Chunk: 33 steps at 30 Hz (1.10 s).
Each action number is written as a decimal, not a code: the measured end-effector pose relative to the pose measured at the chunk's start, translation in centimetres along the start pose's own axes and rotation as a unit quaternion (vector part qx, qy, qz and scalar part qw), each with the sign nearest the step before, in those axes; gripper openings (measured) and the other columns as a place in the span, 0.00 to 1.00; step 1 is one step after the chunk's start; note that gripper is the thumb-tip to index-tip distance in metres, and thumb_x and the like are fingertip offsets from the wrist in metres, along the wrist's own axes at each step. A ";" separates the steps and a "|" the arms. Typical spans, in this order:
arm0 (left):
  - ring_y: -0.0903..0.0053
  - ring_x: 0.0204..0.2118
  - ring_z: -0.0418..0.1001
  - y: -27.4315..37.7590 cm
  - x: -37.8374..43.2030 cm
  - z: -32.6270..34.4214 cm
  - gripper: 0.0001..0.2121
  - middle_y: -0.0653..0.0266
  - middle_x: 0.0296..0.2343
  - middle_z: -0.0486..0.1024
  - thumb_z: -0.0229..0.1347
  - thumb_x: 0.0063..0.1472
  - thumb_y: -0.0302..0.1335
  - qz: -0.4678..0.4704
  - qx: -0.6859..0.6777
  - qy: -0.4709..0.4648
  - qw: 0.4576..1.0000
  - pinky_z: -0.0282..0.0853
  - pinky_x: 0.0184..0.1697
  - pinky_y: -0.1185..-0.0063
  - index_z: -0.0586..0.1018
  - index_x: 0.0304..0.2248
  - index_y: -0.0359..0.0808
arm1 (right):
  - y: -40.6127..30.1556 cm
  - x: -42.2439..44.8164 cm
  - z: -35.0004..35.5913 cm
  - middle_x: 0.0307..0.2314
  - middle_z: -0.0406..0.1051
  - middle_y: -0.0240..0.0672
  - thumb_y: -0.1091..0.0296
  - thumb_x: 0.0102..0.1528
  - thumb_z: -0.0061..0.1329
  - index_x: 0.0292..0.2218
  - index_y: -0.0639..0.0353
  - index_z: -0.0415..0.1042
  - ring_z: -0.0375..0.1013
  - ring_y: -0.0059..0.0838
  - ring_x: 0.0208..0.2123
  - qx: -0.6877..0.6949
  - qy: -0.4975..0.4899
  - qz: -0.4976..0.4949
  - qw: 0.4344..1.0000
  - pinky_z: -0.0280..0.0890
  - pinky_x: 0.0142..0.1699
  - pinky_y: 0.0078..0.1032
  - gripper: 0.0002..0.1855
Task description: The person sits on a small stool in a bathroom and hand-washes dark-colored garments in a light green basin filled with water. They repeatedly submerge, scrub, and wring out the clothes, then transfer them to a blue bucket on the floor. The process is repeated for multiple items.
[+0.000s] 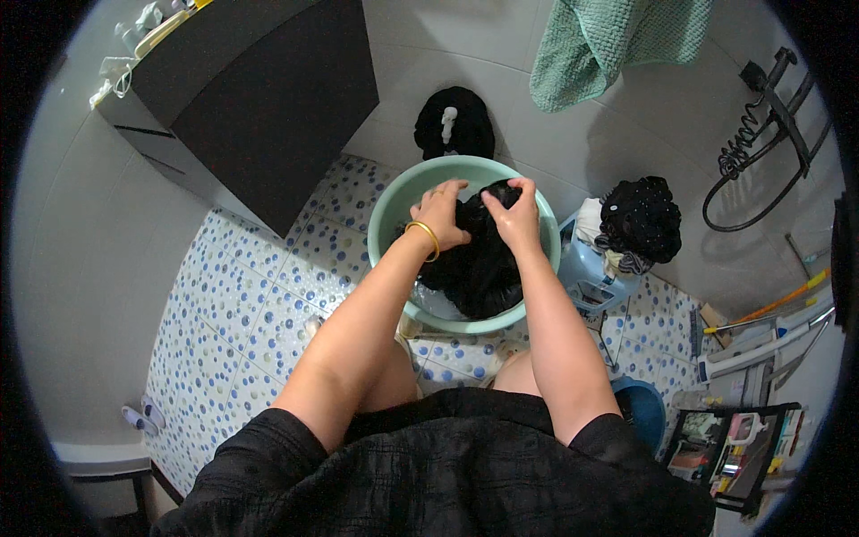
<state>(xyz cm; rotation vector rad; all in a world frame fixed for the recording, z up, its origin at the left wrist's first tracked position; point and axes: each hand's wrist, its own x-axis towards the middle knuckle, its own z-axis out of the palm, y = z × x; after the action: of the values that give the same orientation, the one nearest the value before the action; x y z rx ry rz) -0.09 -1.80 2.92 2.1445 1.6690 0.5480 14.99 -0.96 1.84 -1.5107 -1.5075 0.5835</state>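
Note:
A pale green plastic basin (378,231) stands before me with a wet black cloth or garment (480,282) bunched in it. Some water shows at the basin's lower left. My left hand (443,218), with a gold bangle at its wrist, rests on the upper left part of the black fabric, fingers spread. My right hand (515,213) pinches a raised fold of the fabric between thumb and fingers near the basin's upper right. How firmly the left fingers hold the cloth is hard to tell.
Behind the basin is a dark bundle (473,124) by the wall. On the right, a light blue hamper (594,278) holds clothes (641,218). A dark cabinet (282,114) stands left, a green towel (584,60) hangs above, and a blue bucket (654,409) sits lower right.

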 end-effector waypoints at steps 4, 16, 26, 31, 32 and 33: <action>0.58 0.42 0.65 -0.3 0.0 0.8 0.40 0.53 0.38 0.68 0.59 0.31 0.26 0.181 -0.257 -0.014 0.949 0.60 0.44 0.73 0.56 0.49 0.39 | -3.2 -2.1 -1.5 0.37 0.64 0.44 0.66 0.37 0.53 0.43 0.53 0.53 0.64 0.47 0.40 0.058 -0.142 -0.166 0.974 0.59 0.43 0.35 0.32; 0.73 0.34 0.68 1.5 0.7 -4.0 0.21 0.60 0.32 0.69 0.43 0.41 0.12 0.039 -0.774 0.099 0.624 0.65 0.40 0.78 0.68 0.40 0.31 | 3.3 -2.5 0.4 0.49 0.47 0.52 0.51 0.25 0.62 0.53 0.58 0.42 0.45 0.43 0.53 -0.068 -0.277 -0.056 0.957 0.42 0.56 0.34 0.59; 0.66 0.42 0.63 -4.8 2.7 0.9 0.27 0.56 0.41 0.64 0.41 0.44 0.13 -0.280 -0.703 0.134 0.640 0.63 0.43 0.71 0.64 0.46 0.41 | 7.4 0.9 1.4 0.44 0.55 0.47 0.67 0.40 0.47 0.52 0.60 0.43 0.59 0.42 0.44 0.313 -0.005 0.281 0.907 0.51 0.49 0.32 0.39; 0.67 0.44 0.62 -6.7 3.2 4.2 0.26 0.57 0.42 0.63 0.55 0.44 0.25 -0.270 -0.706 0.082 0.649 0.61 0.42 0.70 0.64 0.46 0.43 | 3.1 -1.3 3.7 0.48 0.44 0.57 0.56 0.41 0.49 0.53 0.41 0.45 0.63 0.54 0.39 -0.129 -0.069 0.111 0.983 0.60 0.42 0.38 0.40; 0.68 0.44 0.62 -6.0 3.2 4.1 0.27 0.57 0.44 0.61 0.60 0.42 0.33 -0.281 -0.660 0.078 0.693 0.61 0.42 0.71 0.66 0.44 0.43 | 3.0 -1.8 4.6 0.48 0.43 0.56 0.56 0.42 0.49 0.53 0.42 0.46 0.64 0.52 0.38 -0.181 -0.107 0.105 0.972 0.62 0.40 0.37 0.39; 0.66 0.44 0.62 -6.5 3.3 5.2 0.26 0.53 0.43 0.61 0.60 0.41 0.39 -0.278 -0.612 0.090 0.735 0.61 0.42 0.72 0.69 0.41 0.40 | 2.8 -2.1 5.6 0.49 0.42 0.56 0.57 0.43 0.49 0.53 0.43 0.47 0.66 0.51 0.36 -0.232 -0.146 0.093 0.957 0.63 0.39 0.35 0.37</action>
<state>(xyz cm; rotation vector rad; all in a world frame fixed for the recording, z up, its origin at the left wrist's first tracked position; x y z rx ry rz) -2.04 2.67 -4.57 0.6126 1.2610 1.2091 11.53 -1.09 -3.78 -2.0121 -1.8304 0.6106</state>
